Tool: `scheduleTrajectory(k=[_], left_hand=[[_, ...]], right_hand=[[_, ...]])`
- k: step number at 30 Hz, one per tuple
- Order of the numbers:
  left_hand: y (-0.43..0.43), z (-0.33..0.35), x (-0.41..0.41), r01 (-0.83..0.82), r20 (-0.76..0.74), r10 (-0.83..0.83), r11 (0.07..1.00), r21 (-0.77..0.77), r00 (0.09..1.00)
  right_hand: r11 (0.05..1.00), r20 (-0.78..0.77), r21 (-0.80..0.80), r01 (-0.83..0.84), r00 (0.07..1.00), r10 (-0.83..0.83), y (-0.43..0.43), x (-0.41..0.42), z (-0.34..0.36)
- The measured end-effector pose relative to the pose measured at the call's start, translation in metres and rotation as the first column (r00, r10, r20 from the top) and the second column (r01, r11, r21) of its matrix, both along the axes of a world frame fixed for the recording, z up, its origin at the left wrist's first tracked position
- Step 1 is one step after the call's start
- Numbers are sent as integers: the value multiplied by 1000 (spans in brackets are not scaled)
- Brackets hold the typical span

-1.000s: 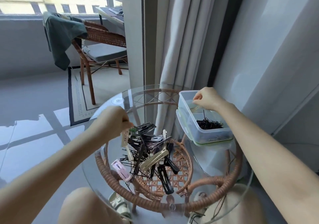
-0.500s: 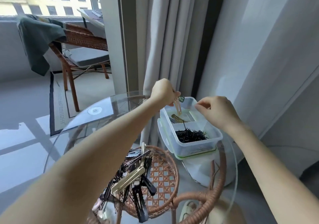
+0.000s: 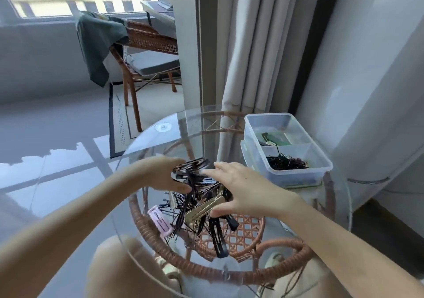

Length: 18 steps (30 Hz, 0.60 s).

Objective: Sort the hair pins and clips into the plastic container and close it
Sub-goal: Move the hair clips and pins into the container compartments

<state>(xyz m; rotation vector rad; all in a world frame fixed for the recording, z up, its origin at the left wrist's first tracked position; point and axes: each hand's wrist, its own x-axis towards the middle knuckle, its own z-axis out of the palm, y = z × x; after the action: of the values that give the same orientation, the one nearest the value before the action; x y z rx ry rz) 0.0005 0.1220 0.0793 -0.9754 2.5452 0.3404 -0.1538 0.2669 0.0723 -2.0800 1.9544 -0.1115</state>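
A tangled pile of black hair pins and clips (image 3: 197, 208) lies on the round glass table (image 3: 146, 150), with a gold clip (image 3: 202, 209) and a pink clip (image 3: 159, 220) in it. My left hand (image 3: 160, 173) rests at the pile's upper left, fingers spread, touching black clips. My right hand (image 3: 238, 187) reaches over the pile from the right, fingers apart, thumb by the gold clip. The clear plastic container (image 3: 321, 162) stands at the right, lid off. Its near compartment holds black pins (image 3: 286, 162); the far one holds green and gold clips (image 3: 274, 138).
Under the glass is a rattan frame (image 3: 229, 268) with a woven shelf. Curtains (image 3: 252, 45) hang right behind the table. A rattan chair (image 3: 146, 42) draped with a green cloth stands at the back left. My knees show below the table.
Both hands have left the container and come back to the pile. The clip my left hand carried now lies in the far compartment. The camera has turned down and left.
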Motion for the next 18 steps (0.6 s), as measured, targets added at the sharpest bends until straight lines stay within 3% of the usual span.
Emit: scheduleTrajectory(k=[3,7,12,18], left_hand=[[-1,-24,25,-11,-120,20,998,69,993],[-4,-33,21,-18,-284,22,1000,16,959],[-16,-30,6,49,-386,-23,997,58,922],[-20,-27,-1,56,-401,-22,996,73,916]], right_hand=[[999,9,49,12,1000,-12,-13,8,-17],[998,85,66,21,996,-27,-17,14,-17],[997,17,-57,51,999,-50,-18,27,-23],[985,140,-135,105,986,-86,-14,24,-24]])
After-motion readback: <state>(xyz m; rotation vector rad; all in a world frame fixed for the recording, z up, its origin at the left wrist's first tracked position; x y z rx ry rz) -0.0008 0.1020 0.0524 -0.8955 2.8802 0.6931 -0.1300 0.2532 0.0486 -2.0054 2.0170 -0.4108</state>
